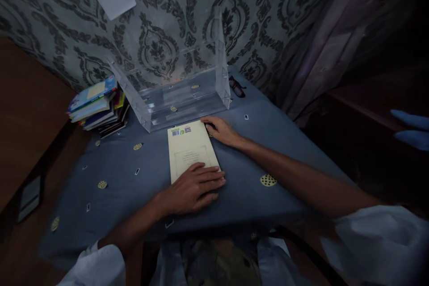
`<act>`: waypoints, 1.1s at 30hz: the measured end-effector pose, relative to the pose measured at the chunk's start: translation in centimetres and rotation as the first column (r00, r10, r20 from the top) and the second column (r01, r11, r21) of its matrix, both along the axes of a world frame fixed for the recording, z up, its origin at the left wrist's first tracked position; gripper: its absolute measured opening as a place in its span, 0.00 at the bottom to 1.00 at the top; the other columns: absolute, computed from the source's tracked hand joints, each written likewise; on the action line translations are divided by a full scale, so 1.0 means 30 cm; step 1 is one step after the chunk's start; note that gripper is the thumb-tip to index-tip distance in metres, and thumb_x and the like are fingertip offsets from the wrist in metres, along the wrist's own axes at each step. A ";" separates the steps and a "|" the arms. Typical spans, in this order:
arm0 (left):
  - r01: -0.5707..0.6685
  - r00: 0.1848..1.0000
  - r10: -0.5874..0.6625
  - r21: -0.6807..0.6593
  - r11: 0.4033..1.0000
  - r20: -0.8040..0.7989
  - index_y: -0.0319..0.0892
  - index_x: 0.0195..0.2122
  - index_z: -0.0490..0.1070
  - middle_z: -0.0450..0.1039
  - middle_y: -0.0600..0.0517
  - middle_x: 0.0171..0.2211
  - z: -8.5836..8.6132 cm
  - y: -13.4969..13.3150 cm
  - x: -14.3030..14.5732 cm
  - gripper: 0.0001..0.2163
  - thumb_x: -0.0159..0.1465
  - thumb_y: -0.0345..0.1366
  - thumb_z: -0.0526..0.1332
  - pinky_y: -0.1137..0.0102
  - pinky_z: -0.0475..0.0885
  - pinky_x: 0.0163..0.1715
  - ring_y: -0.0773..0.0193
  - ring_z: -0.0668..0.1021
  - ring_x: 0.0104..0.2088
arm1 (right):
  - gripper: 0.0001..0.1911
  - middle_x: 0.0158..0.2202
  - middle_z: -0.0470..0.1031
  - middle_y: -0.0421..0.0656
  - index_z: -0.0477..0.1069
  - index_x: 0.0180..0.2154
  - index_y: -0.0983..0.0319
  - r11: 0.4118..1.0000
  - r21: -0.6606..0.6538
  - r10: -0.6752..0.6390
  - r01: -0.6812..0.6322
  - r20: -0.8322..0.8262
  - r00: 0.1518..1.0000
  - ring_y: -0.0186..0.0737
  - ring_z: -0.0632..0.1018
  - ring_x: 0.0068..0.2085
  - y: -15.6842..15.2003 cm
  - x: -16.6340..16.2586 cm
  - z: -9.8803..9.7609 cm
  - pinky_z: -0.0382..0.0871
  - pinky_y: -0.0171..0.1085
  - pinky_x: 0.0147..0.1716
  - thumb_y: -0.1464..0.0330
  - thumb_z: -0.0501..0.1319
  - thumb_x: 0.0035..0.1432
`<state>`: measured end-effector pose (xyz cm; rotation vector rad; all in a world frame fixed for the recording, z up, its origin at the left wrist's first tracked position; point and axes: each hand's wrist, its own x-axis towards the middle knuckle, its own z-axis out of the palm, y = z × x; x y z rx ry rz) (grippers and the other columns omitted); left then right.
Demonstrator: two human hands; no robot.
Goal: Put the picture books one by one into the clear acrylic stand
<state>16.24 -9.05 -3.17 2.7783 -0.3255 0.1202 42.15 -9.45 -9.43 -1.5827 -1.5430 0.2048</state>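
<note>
A cream-coloured book (188,145) lies flat on the table, with small logos and a square code near its far edge and a framed block of print lower down. My left hand (196,187) rests palm down across the book's near end, fingers stretched to the right and hiding that part. At the far right corner is my right hand (221,130), its index fingertip touching the corner. The right thumb is bent and apart from the index finger, with a dark gap between them.
Behind the book stands a clear acrylic rack (187,98) against the patterned wall. A stack of books (100,107) sits at its left, and glasses (237,87) lie to its right. A phone (30,199) is at the far left. The blue tablecloth (134,201) has printed motifs.
</note>
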 end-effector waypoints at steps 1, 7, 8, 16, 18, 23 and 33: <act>0.004 1.000 -0.004 -0.016 1.000 0.002 0.41 0.63 0.66 0.68 0.47 0.64 0.002 0.009 0.005 0.18 0.75 0.39 0.50 0.57 0.60 0.67 0.61 0.68 0.66 | 0.20 0.50 0.80 0.47 0.73 0.54 0.60 1.000 -0.003 -0.003 0.003 0.006 1.000 0.48 0.79 0.51 -0.001 -0.001 0.001 0.72 0.48 0.53 0.72 0.54 0.62; -0.124 0.989 0.124 -0.013 0.992 0.080 0.44 0.61 0.68 0.71 0.46 0.62 -0.023 0.162 0.046 0.17 0.76 0.39 0.49 0.57 0.64 0.64 0.59 0.71 0.64 | 0.21 0.51 0.80 0.49 0.73 0.55 0.62 1.000 -0.015 -0.005 0.006 0.063 0.998 0.50 0.79 0.52 -0.008 -0.005 0.005 0.72 0.49 0.54 0.72 0.53 0.62; -0.165 0.980 0.164 -0.006 0.986 0.111 0.44 0.61 0.69 0.71 0.45 0.62 -0.036 0.205 0.051 0.18 0.76 0.39 0.49 0.56 0.65 0.64 0.58 0.71 0.64 | 0.21 0.52 0.80 0.50 0.73 0.55 0.63 1.000 -0.017 0.000 0.002 0.074 0.997 0.51 0.79 0.53 -0.008 -0.006 0.006 0.72 0.50 0.54 0.72 0.53 0.62; -0.624 0.755 0.613 -0.031 0.781 0.234 0.39 0.58 0.72 0.72 0.41 0.59 -0.130 0.488 0.028 0.18 0.73 0.39 0.50 0.52 0.70 0.60 0.50 0.74 0.60 | 0.18 0.54 0.79 0.51 0.77 0.52 0.61 0.999 0.010 0.049 -0.052 0.204 0.978 0.53 0.78 0.56 -0.011 -0.023 0.011 0.70 0.53 0.57 0.68 0.54 0.66; -0.635 0.744 0.626 -0.044 0.771 0.235 0.39 0.57 0.72 0.73 0.41 0.59 -0.137 0.500 0.012 0.18 0.73 0.39 0.50 0.53 0.70 0.60 0.51 0.74 0.60 | 0.18 0.55 0.78 0.52 0.77 0.52 0.62 0.999 0.009 0.046 -0.050 0.235 0.971 0.53 0.78 0.56 -0.012 -0.026 0.009 0.70 0.54 0.57 0.68 0.54 0.65; -0.620 0.758 0.610 -0.036 0.784 0.230 0.40 0.56 0.73 0.73 0.42 0.59 -0.130 0.472 -0.030 0.17 0.73 0.39 0.52 0.52 0.70 0.60 0.51 0.75 0.59 | 0.19 0.56 0.78 0.51 0.77 0.53 0.61 0.999 -0.019 0.035 -0.031 0.265 0.964 0.53 0.77 0.57 -0.015 -0.028 0.006 0.69 0.54 0.59 0.67 0.54 0.66; -0.505 0.801 0.488 -0.047 0.862 0.347 0.39 0.51 0.76 0.78 0.42 0.51 -0.102 0.340 -0.136 0.13 0.74 0.38 0.54 0.57 0.77 0.51 0.54 0.80 0.53 | 0.21 0.57 0.77 0.50 0.76 0.54 0.62 0.999 -0.050 0.025 -0.012 0.259 0.966 0.54 0.76 0.57 -0.015 -0.033 0.005 0.69 0.55 0.58 0.66 0.53 0.65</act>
